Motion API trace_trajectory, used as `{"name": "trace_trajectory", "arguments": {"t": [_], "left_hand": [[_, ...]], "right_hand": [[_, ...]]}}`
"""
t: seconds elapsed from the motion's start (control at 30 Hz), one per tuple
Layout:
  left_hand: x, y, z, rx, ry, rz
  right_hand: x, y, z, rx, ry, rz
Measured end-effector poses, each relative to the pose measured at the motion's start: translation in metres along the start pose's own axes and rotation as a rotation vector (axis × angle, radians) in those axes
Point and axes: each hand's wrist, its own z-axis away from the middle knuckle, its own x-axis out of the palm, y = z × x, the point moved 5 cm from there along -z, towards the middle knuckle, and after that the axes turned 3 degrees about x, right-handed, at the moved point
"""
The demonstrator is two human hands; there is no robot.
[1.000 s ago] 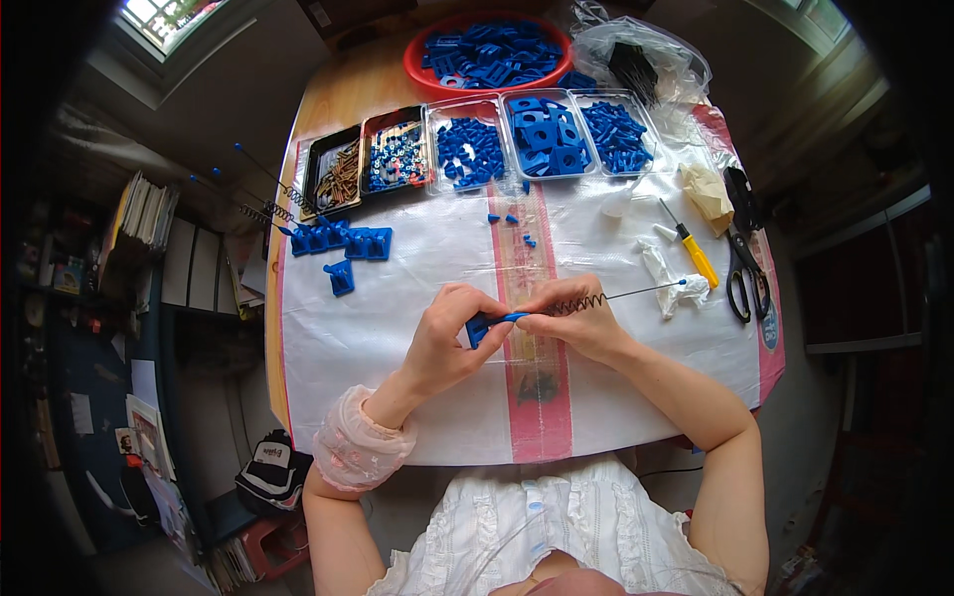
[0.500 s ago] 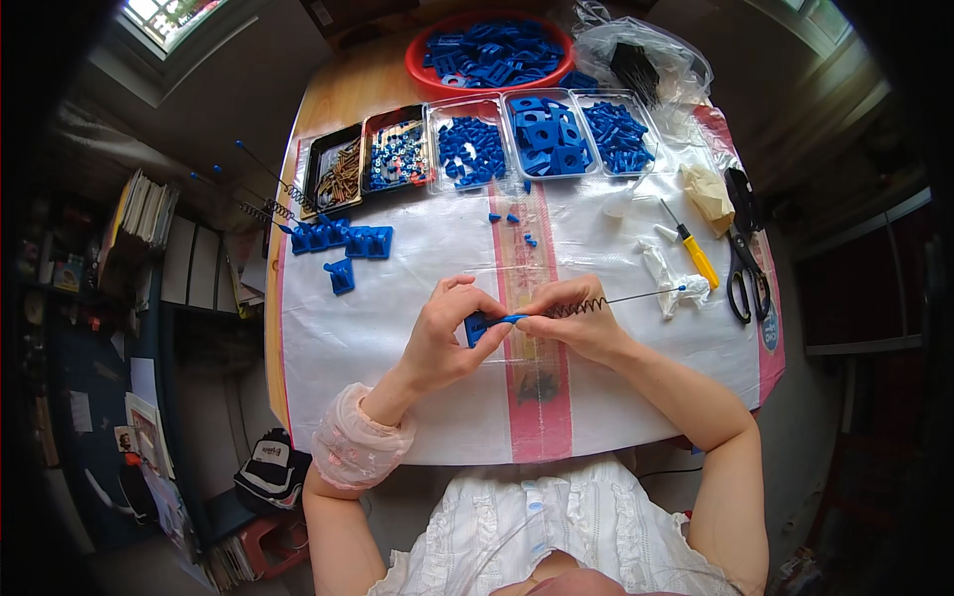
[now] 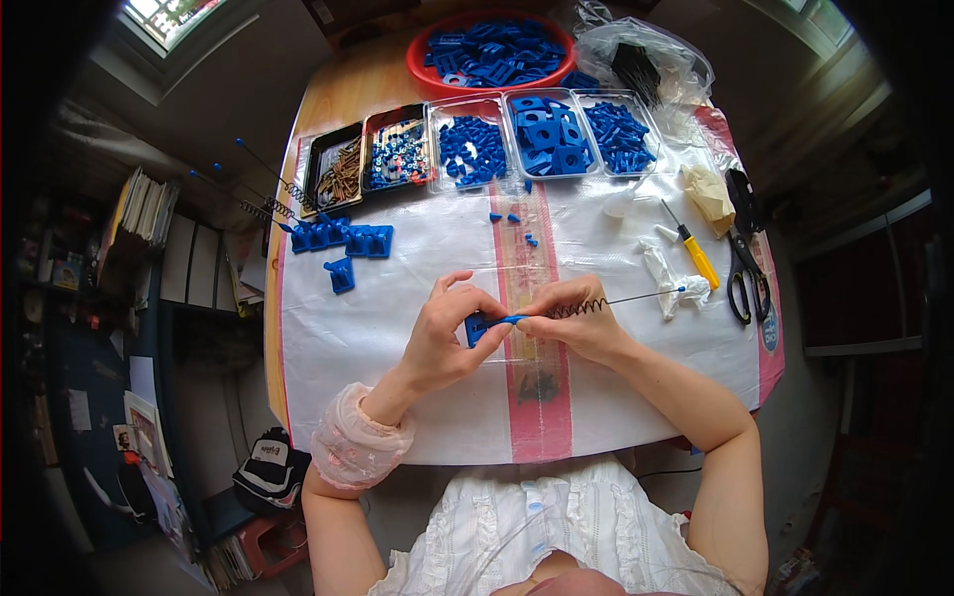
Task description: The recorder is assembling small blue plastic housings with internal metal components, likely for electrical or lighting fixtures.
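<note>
A white plastic sheet with a pink stripe point(image 3: 542, 417) covers the table, and everything below is placed against that stripe.

Far left of the stripe, at the sheet's edge, a row of assembled blue plastic blocks point(image 3: 348, 239) lies flat, with a single blue block point(image 3: 341, 275) just below it. Thin rods with springs point(image 3: 268, 194) jut off the sheet's corner beside them. Above these, left of the stripe's top, a black tray of brown metal pieces point(image 3: 338, 171) sits against a tray of mixed small beads point(image 3: 397, 154).

Just left of the stripe, the left hand point(image 3: 447, 338) is curled, its thumb and fingertips pinched on a small blue plastic piece point(image 3: 477, 326). On the stripe itself, the right hand point(image 3: 576, 323) is closed around a thin metal rod with a coiled spring point(image 3: 596, 304), whose blue end meets the piece held by the left hand; the rod runs out to the right of the stripe. A few loose blue bits point(image 3: 507, 217) lie on the stripe's upper part, below three clear trays of blue parts point(image 3: 547, 134) and a red bowl of blue parts point(image 3: 492, 50).

Right of the stripe lie a white plastic figure-like part point(image 3: 661, 270), a yellow-handled screwdriver point(image 3: 696, 253) and, furthest out, black-handled scissors point(image 3: 743, 263).
</note>
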Motion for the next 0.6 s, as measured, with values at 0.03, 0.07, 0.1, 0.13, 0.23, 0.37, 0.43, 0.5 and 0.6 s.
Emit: {"name": "trace_trajectory", "arguments": {"t": [0.03, 0.07, 0.1, 0.13, 0.23, 0.37, 0.43, 0.5, 0.6], "left_hand": [[-0.0001, 0.0001, 0.0, 0.002, -0.002, -0.003], [-0.0002, 0.0002, -0.0001, 0.003, -0.004, -0.006], [-0.0002, 0.0003, -0.0001, 0.005, -0.006, -0.009], [-0.0004, 0.0004, -0.0001, 0.004, -0.007, -0.009], [-0.0005, 0.0006, -0.0001, 0.002, -0.009, -0.008], [-0.0007, 0.0012, 0.0, -0.003, -0.008, -0.009], [-0.0007, 0.0018, -0.0003, -0.001, 0.001, -0.009], [-0.0006, 0.0029, -0.0011, 0.009, 0.018, -0.011], [-0.0005, 0.0024, -0.0009, 0.013, 0.023, -0.012]], "right_hand": [[0.0001, -0.0001, 0.0, -0.002, 0.0, 0.002], [0.0001, -0.0002, 0.0, -0.005, 0.001, 0.003], [0.0001, 0.0001, 0.0, -0.005, 0.003, 0.001], [0.0002, 0.0007, 0.0001, -0.005, 0.005, -0.001], [-0.0001, 0.0012, 0.0, -0.011, 0.004, -0.001], [-0.0002, 0.002, 0.0, -0.001, 0.005, 0.003], [0.0002, 0.0023, 0.0002, -0.006, 0.005, -0.012], [0.0003, 0.0024, 0.0004, -0.012, 0.004, -0.017], [0.0001, 0.0019, 0.0003, -0.014, 0.004, -0.01]]}}
